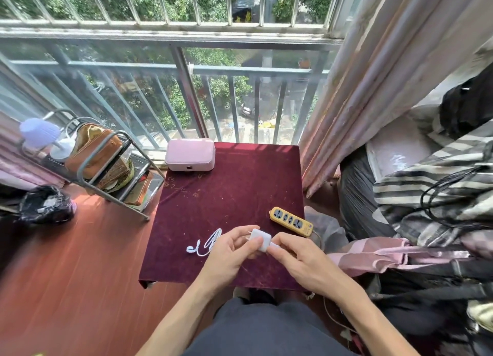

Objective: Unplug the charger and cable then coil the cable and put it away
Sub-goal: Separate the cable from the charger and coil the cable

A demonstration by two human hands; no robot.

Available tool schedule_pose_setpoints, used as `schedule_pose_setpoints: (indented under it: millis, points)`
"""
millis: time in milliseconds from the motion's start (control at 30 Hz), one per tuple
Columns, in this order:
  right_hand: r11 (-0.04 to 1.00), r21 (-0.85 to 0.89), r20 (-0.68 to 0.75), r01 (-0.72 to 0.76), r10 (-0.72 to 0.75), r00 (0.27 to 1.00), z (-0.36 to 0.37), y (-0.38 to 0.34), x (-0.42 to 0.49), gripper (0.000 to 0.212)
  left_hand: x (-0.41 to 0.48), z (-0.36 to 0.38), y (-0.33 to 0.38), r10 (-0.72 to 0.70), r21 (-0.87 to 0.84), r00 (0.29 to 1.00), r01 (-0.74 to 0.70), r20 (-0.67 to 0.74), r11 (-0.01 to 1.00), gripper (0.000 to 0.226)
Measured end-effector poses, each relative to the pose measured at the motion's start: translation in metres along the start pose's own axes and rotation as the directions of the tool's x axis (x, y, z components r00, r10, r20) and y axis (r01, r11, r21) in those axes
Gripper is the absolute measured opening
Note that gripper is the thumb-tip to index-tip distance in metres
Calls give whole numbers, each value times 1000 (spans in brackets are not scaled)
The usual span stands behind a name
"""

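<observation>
A white charger block [262, 237] is held above the near part of the dark red table [234, 185], its prongs pointing left. My left hand [234, 249] grips the charger's body. My right hand [296, 254] pinches the white cable plug [274, 246] at the charger's right end. The white cable [206, 245] lies in loose loops on the table just left of my left hand; how it runs to the plug is hidden by my hands. A yellow power strip [291, 221] lies at the table's right edge with its sockets bare.
A pink case [190, 154] stands at the table's far left corner. A metal rack [106, 166] with bags is on the left, a black bin bag [46, 203] beside it. Curtain, bedding and black cables crowd the right. Window railing lies ahead.
</observation>
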State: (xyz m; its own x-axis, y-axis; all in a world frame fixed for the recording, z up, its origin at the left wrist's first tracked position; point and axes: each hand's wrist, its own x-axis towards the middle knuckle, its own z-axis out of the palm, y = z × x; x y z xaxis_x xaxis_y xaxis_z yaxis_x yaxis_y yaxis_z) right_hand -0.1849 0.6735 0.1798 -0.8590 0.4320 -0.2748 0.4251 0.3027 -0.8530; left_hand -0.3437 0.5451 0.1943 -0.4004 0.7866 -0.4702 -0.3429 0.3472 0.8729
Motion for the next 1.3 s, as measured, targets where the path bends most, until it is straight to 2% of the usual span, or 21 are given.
schedule_pose_setpoints:
  millis: [267,400,767,933,1067,1167,1300]
  points:
    - [1000,17,-1,6,-6,1000,-1,-1,1,34,-6,3,-4,22,-38,999,-24,-36,999,28]
    - [999,43,32,-8,7,999,1,-1,3,25,-8,2,-10,22,-38,998,-25,-64,999,29]
    - [998,42,68,-39,36,997,12,-2,6,18,-10,-10,-22,-3,-76,998,-2,-67,997,30]
    - [992,115,51,-49,43,998,24,3,11,17,-6,-28,-31,-3,-112,997,-5,-74,994,29]
    - [990,39,-65,-134,137,988,38,16,21,16,15,-73,-66,-81,-46,964,72,-252,996,31]
    - [983,-108,-165,-145,126,978,49,27,31,19,30,-123,-104,-145,84,879,204,-453,975,29]
    - [971,-187,-229,-147,102,968,62,39,46,23,50,-187,-158,-234,238,744,468,-627,851,31]
